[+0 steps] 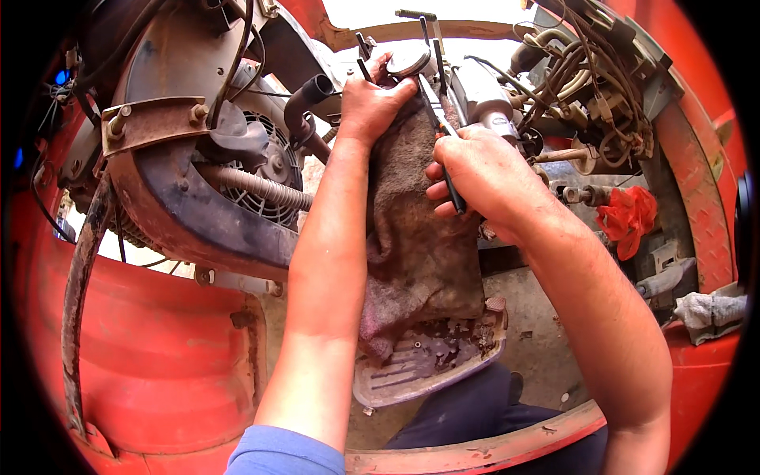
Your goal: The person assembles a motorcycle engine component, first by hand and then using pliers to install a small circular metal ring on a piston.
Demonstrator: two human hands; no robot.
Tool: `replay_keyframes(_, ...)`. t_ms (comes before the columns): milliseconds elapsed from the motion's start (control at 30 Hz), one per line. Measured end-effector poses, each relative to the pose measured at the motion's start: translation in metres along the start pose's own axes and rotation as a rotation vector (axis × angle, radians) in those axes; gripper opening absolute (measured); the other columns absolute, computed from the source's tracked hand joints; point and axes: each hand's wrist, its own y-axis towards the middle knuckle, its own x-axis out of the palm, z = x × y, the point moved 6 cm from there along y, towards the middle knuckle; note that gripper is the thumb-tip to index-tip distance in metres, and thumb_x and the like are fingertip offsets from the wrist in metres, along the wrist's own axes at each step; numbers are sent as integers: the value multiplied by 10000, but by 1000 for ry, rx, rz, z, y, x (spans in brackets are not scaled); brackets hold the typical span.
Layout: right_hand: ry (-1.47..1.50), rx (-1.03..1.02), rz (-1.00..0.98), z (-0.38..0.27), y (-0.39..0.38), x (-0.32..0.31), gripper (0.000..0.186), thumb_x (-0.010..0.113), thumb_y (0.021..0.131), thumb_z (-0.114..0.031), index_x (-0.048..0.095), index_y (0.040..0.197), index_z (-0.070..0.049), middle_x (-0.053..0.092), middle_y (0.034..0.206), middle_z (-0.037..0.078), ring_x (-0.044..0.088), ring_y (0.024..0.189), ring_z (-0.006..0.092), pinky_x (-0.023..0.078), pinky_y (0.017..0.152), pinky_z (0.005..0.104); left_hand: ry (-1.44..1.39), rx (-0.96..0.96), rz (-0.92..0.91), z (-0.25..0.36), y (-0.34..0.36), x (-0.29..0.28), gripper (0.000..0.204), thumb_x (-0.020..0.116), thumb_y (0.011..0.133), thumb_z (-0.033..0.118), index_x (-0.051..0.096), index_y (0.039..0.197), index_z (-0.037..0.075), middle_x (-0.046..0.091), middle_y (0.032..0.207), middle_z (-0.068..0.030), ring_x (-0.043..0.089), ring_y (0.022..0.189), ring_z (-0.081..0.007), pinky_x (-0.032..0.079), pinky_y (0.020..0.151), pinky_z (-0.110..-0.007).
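Observation:
My left hand (370, 107) is closed on a round metal part (408, 55) near the top of the view, among upright dark levers. My right hand (475, 170) is wrapped round dark-handled pliers (435, 107), whose silver jaws reach up to that round part. Under both hands a dirty brown cloth (408, 222) hangs down over a worn plastic tray (427, 376). What exactly the jaws touch is too small to tell.
A fan (273, 162), a ribbed hose (241, 184) and a bent metal frame (158, 198) stand at left. At right are bundled hoses and wires (570, 79), a red rag (625, 214) and a grey cloth (708, 317). Red body panels (150, 324) surround the machinery.

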Motion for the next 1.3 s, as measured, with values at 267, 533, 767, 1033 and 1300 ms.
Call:
replay_keyframes(267, 135, 18, 30, -7, -9, -1, 354, 531, 1001, -220, 555, 1215, 61, 633, 1070, 139, 685, 877, 234, 627, 690, 371, -59, -59, -30, -5, 0, 2, 632, 816, 822, 210, 627, 1372, -37, 754, 1154, -103, 689, 1046, -127, 550, 931, -292)
replay_keyframes(533, 96, 19, 35, -10, -5, -3, 364, 537, 999, -219, 574, 1200, 81, 645, 1047, 146, 687, 891, 241, 631, 696, 379, -53, -8, -6, -1, 1, 0, 694, 844, 786, 253, 618, 1362, -61, 768, 1102, -139, 721, 987, -159, 570, 908, -303)
replay_keyframes(767, -190, 60, 1, -6, 7, -8, 240, 515, 975, -202, 590, 1009, 24, 646, 918, 100, 651, 732, 184, 549, 567, 345, -52, 36, 21, -3, 2, 0, 709, 859, 768, 269, 623, 1339, -79, 773, 1064, -143, 731, 948, -165, 578, 891, -305)
replay_keyframes(1033, -769, -336, -2, -36, 4, 3, 277, 498, 914, -167, 631, 830, 60, 641, 745, 188, 674, 717, 301, 557, 643, 435, -117, -28, -30, -8, 3, 3, 641, 806, 829, 156, 590, 1370, -111, 733, 1176, -105, 671, 1044, -119, 545, 932, -275)
replay_keyframes(1300, -946, -27, -41, -43, 27, -5, 264, 553, 854, -108, 750, 888, 66, 728, 838, 247, 748, 759, 364, 600, 725, 473, -241, -17, -12, -11, 6, 8, 680, 853, 772, 157, 604, 1349, -101, 754, 1128, -126, 707, 992, -146, 570, 905, -294)
